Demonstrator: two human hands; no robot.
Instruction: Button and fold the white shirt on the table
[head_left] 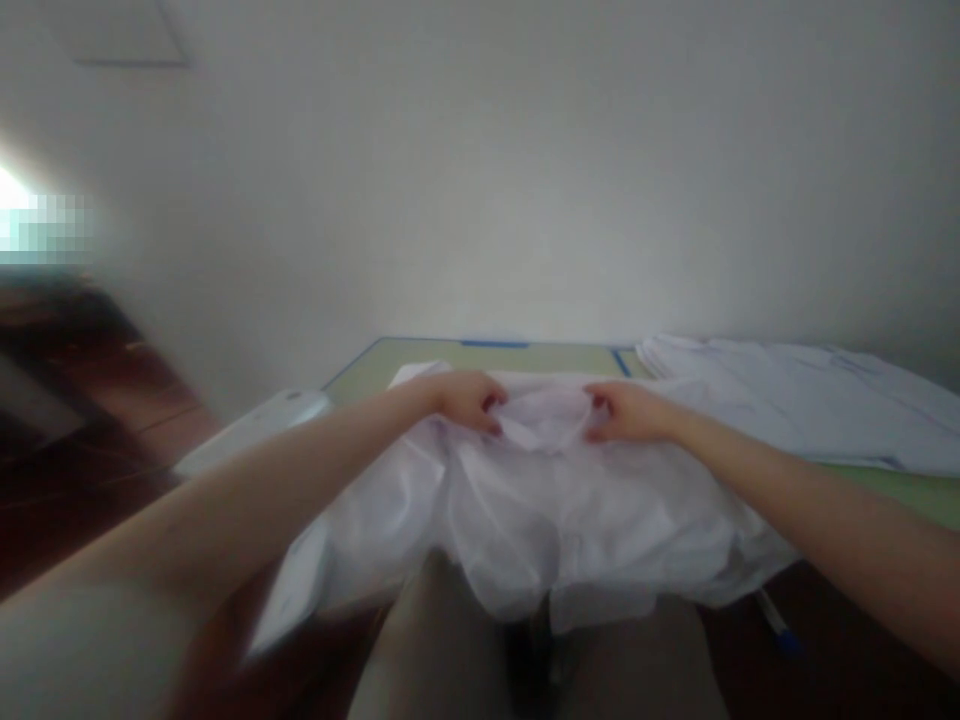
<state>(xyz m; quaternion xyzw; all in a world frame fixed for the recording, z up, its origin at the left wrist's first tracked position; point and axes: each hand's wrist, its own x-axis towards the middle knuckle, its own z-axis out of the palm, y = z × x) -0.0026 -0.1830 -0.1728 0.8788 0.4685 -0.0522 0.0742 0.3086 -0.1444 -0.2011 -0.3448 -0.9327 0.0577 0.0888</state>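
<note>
A white shirt (pixel 510 520) lies spread over the near part of the green table, its lower edge hanging over the front above my knees. My left hand (pixel 471 400) grips the left side of what looks like its collar (pixel 547 415). On the opposite side, my right hand (pixel 631 411) pinches the same band, fingers curled round the cloth. The cloth between both hands is bunched into a rounded opening. Blur hides the fine stitching and exactly where the fingertips meet the fabric.
A flat pile of folded white garments (pixel 810 400) rests on the right of the green table (pixel 360 372), which has blue edging. A pale wall (pixel 525 180) stands right behind. White panels (pixel 255 430) jut out at the left over a dark reddish floor (pixel 45 520).
</note>
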